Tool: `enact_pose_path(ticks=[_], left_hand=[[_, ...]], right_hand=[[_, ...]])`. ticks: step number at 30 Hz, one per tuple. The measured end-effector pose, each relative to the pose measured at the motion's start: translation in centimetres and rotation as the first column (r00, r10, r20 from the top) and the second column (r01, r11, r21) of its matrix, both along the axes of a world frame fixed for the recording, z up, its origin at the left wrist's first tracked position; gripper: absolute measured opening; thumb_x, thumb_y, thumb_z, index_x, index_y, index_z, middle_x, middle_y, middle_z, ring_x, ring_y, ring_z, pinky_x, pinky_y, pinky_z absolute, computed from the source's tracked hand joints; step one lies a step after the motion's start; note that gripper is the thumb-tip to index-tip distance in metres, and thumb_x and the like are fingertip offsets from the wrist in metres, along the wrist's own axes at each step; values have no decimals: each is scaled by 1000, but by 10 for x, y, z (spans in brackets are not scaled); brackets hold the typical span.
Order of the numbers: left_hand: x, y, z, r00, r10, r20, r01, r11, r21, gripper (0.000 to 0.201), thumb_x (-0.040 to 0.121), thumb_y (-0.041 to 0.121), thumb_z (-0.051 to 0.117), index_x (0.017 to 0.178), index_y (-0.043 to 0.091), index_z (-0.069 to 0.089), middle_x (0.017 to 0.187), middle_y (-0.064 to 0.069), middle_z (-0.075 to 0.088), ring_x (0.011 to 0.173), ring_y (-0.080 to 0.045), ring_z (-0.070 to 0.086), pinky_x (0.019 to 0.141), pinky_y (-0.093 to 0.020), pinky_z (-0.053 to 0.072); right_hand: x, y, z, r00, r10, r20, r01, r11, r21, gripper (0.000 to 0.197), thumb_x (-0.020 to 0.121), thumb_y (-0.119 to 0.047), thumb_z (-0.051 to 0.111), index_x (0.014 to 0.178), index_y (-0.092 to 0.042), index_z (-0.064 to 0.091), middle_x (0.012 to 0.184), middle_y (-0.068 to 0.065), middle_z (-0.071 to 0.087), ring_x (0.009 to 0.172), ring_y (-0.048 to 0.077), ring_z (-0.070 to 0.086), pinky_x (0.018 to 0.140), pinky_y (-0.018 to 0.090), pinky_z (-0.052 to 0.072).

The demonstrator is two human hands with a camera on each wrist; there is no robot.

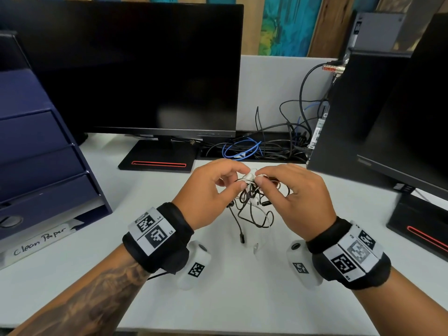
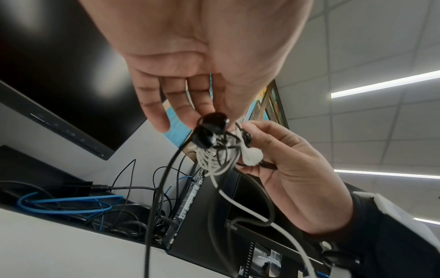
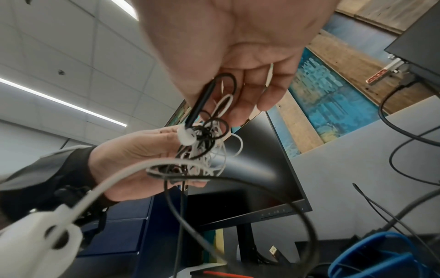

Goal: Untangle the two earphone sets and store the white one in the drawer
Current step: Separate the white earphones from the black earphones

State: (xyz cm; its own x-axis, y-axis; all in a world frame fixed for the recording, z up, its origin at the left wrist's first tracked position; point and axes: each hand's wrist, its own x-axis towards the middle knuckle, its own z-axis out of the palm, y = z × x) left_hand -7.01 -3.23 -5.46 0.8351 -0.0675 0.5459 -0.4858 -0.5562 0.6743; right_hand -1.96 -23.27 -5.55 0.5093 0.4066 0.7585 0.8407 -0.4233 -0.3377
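Above the desk (image 1: 218,299), both the left hand (image 1: 213,190) and right hand (image 1: 298,197) are pinching the knotted white earphones (image 2: 252,156) and black earphones (image 2: 212,126), untangling barely begun, drawer (image 1: 46,190) waiting.

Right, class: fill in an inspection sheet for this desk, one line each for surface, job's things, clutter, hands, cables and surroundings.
Surface: white desk.
Job's things: white earphones and black earphones knotted together in one bundle, held above the desk; blue drawer unit at left, drawers closed.
Clutter: paper label reading "Clean Paper" beside the drawer unit.
Hands: left hand and right hand both pinch the bundle.
Cables: blue cable among black leads behind the desk.
Surroundings: dark monitor ahead, second monitor at right, painted wooden wall panels.
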Motion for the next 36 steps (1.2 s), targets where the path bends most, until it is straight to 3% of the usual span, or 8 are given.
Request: enact_pose_path(ticks=[6, 12, 17, 20, 27, 30, 34, 36], left_hand=[[1, 2, 0, 1000, 3, 11, -4, 994, 107, 12, 92, 15, 67, 101, 23, 71, 84, 11, 60, 84, -13, 58, 77, -23, 47], [0, 3, 3, 1000, -20, 1, 19, 995, 101, 11, 93, 13, 67, 94, 22, 73, 88, 11, 63, 85, -15, 60, 77, -28, 49], [0, 4, 5, 1000, -21, 23, 19, 998, 66, 13, 92, 8, 66, 95, 18, 73, 87, 7, 65, 84, -15, 62, 72, -23, 50], [-1, 4, 4, 1000, -11, 8, 11, 998, 60, 14, 92, 6, 65, 95, 17, 73, 87, 9, 63, 82, -13, 62, 70, -17, 48], [1, 9, 7, 1000, 19, -22, -20, 999, -46, 11, 93, 6, 63, 93, 15, 69, 90, 4, 66, 80, -12, 61, 68, -19, 50], [1, 9, 8, 999, 9, -38, -13, 994, -110, 11, 93, 4, 63, 92, 13, 69, 86, 5, 64, 75, -9, 57, 64, -21, 49], [2, 10, 10, 998, -4, -67, -12, 972, -235, 11, 95, 4, 62, 92, 14, 68, 77, -3, 64, 69, -15, 57, 60, -34, 52], [2, 9, 12, 997, -12, -74, -11, 953, -304, 12, 95, 2, 61, 92, 12, 67, 77, -7, 64, 67, -16, 58, 59, -31, 51]], right_hand=[[-2, 1, 2, 969, 11, -245, -29, 997, -67, 17, 101, -28, 51, 85, -25, 57, 76, -8, 56, 75, 14, 53, 67, 38, 46], [-1, 1, 10, 821, 201, -534, -129, 977, 170, 26, 93, -37, 53, 75, -20, 57, 72, 6, 55, 71, 27, 53, 69, 42, 45], [-1, 1, 15, 689, 354, -633, -139, 921, 364, 26, 90, -30, 56, 68, -15, 58, 71, -2, 57, 66, 13, 51, 71, 29, 44], [1, 0, 18, 632, 437, -640, -78, 858, 508, 26, 93, -29, 56, 69, -20, 61, 68, 1, 54, 63, 14, 49, 72, 35, 41], [4, -4, 21, 742, 384, -550, -21, 833, 553, 18, 97, 3, 56, 99, -13, 64, 89, 1, 69, 80, 13, 62, 68, 24, 52], [5, -3, 18, 777, 323, -540, 5, 855, 519, 21, 96, 0, 59, 106, -15, 69, 107, 0, 70, 94, 16, 64, 76, 28, 55], [6, -5, 15, 840, 249, -482, -2, 890, 457, 34, 98, -12, 61, 120, -37, 63, 135, -8, 61, 121, 7, 58, 94, 25, 51], [5, -5, 15, 856, 242, -458, -9, 891, 454, 32, 98, -11, 61, 118, -36, 62, 133, -8, 61, 121, 6, 58, 94, 25, 52]])
